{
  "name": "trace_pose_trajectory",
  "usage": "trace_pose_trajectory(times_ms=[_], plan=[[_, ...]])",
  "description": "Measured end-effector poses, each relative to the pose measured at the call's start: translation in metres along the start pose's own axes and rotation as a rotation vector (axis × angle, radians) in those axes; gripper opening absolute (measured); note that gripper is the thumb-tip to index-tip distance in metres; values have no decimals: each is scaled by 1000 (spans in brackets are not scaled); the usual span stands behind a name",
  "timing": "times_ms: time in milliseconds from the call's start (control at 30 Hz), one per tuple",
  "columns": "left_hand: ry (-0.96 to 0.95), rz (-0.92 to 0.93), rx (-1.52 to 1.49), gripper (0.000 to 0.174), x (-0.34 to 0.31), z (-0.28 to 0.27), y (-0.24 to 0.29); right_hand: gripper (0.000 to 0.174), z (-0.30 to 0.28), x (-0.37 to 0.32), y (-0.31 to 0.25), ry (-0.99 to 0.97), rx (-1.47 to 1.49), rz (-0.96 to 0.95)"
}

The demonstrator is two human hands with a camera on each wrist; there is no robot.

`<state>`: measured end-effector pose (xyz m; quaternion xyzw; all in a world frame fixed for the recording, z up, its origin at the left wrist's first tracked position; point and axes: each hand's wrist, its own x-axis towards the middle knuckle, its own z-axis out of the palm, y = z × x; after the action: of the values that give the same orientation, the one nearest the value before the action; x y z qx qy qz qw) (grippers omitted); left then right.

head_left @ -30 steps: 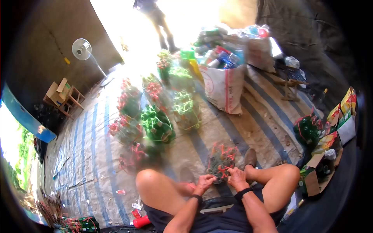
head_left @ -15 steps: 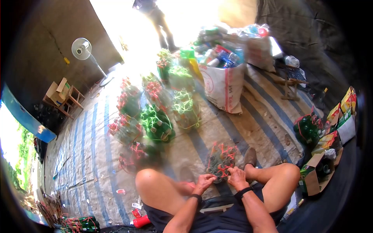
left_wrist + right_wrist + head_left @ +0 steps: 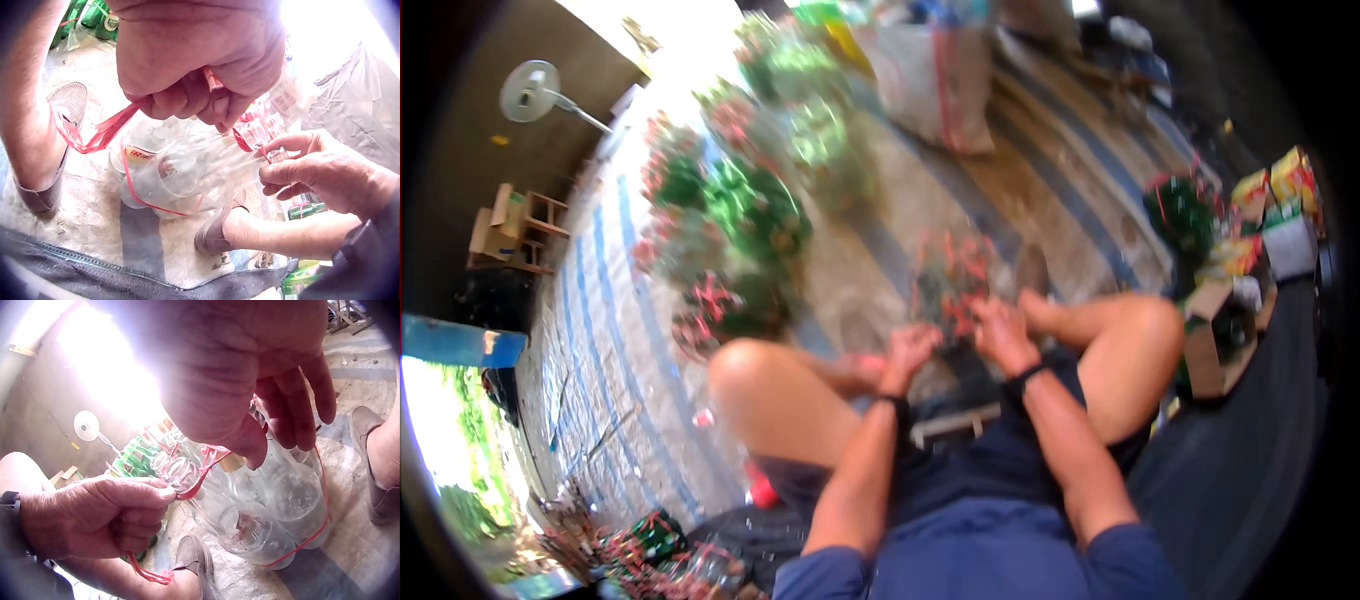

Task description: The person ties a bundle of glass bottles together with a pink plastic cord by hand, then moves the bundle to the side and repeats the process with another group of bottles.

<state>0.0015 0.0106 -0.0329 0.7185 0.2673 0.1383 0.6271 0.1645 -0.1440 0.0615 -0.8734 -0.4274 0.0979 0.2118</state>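
A bundle of clear glass bottles [image 3: 290, 490] stands between the person's feet, a thin red band round its lower part. Red plastic strap [image 3: 109, 130] runs among the bottle necks. My left hand [image 3: 912, 350] grips this strap in curled fingers, beside a bottle mouth [image 3: 183, 475] in the right wrist view; a loose tail hangs from the fist. On the other side of the necks, my right hand [image 3: 328, 167] pinches the strap between thumb and forefinger, its other fingers loosely bent. The head view is blurred at the bundle.
Strapped bundles of green bottles [image 3: 750, 210] and clear ones stand ahead to the left. A white sack [image 3: 935, 85] is beyond the feet. An open cardboard box [image 3: 1205, 350] and a green-bottle bundle [image 3: 1180, 215] lie right. A fan [image 3: 532, 92] stands far left.
The head view has tilted downward, so the room appears higher and shifted left, and more of the person's blue shirt shows. Both hands stay at the bottle bundle.
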Motion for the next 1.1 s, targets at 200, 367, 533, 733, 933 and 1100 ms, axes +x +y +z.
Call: trace_pose_trajectory(times_ms=[200, 367, 533, 733, 933, 1100], plan=[[-19, -140, -28, 18, -15, -4, 52, 27, -16, -1, -9, -118, -46, 92], [-16, -163, -140, 20, -14, -6, 58, 29, -21, 2, -13, -162, -34, 108], [-30, -190, -150, 21, -14, -9, 60, 32, -19, 1, -7, -167, -43, 79], [-24, -163, -85, 17, -13, -9, 63, 31, -26, 3, -3, -201, -76, -25], [-4, -76, 0, 18, -12, -7, 54, 30, -52, 11, -22, -124, -163, -135], [35, -86, 12, 18, -10, -1, 46, 23, -49, 29, -38, -87, 39, -299]])
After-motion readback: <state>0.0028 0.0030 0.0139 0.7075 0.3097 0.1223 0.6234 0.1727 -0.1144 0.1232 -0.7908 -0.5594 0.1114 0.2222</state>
